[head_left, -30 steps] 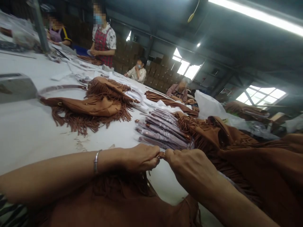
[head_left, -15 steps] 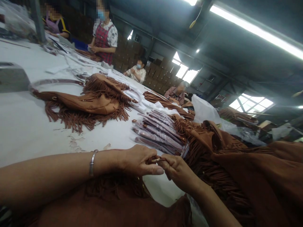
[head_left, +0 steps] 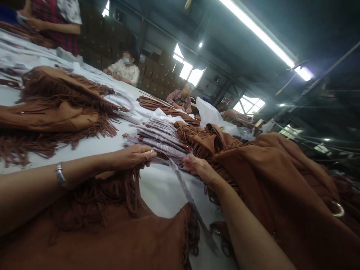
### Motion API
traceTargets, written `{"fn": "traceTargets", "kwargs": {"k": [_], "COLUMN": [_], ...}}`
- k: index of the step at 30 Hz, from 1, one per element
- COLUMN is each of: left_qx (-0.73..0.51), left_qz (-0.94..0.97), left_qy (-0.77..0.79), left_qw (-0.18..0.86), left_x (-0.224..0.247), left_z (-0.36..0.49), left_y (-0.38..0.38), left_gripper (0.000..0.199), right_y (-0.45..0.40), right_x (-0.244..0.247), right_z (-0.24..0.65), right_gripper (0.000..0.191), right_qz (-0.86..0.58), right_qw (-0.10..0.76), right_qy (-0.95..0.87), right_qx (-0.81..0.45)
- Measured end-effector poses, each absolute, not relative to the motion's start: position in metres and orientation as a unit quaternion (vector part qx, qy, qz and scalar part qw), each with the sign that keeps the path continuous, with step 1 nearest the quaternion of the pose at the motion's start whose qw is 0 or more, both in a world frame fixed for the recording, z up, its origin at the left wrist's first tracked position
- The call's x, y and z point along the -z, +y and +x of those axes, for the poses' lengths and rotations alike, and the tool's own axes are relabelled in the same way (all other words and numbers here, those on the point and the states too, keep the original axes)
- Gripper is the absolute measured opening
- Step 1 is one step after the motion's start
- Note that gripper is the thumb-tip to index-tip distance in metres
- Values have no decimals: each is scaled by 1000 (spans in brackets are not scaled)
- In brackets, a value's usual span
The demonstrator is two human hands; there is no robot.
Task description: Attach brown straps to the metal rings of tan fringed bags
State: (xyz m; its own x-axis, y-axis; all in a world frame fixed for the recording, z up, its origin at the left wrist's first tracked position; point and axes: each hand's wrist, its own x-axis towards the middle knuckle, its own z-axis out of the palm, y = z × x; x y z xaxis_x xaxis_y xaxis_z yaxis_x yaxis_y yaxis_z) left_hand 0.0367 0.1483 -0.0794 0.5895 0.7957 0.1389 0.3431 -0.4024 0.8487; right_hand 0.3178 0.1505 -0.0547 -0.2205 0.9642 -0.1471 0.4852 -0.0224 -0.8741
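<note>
Head view, fringed brown bag point(head_left: 120, 236), plastic-wrapped strap point(head_left: 185, 190)

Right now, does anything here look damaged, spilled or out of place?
Nothing stands out as damaged or spilled. The nearest fringed brown bag looks slack, the plastic-wrapped straps lie bunched side by side, and the left hand holds another wrapped strap. The slant looks like camera tilt.
</note>
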Motion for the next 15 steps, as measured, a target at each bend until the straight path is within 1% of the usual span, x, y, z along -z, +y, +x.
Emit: {"fn": "traceTargets", "kwargs": {"k": [2, 3, 5, 7, 9, 11, 13, 15], "left_qx": [-252, -244, -224, -190, -164, -175, -206, -221], "left_qz": [802, 808, 822, 843, 853, 844, 842, 854], "left_qy": [363, 367, 376, 407, 456, 496, 495, 470], "left_qw": [401, 392, 365, 296, 193, 102, 55, 45], "left_x": [80, 81, 81, 79, 74, 65, 56, 51], "left_z": [42, 45, 54, 65, 79, 97, 119, 143], "left_y": [161, 168, 183, 195, 201, 195, 174, 141], "left_gripper": [46, 47, 49, 48, 42, 33, 29, 29], "right_y": [132, 123, 105, 95, 92, 92, 90, 86], "right_x": [68, 75, 86, 93, 94, 92, 88, 89], "right_z": [341, 348, 353, 349, 344, 340, 336, 334], "right_gripper": [57, 56, 46, 34, 28, 26, 22, 15], "right_qz": [-592, -599, -599, -589, -576, -559, -537, -513], "right_qw": [252, 240, 225, 222, 245, 291, 331, 356], "right_qy": [-623, -615, -601, -583, -555, -522, -492, -468], "right_qx": [-445, -453, -480, -515, -547, -575, -601, -625]}}
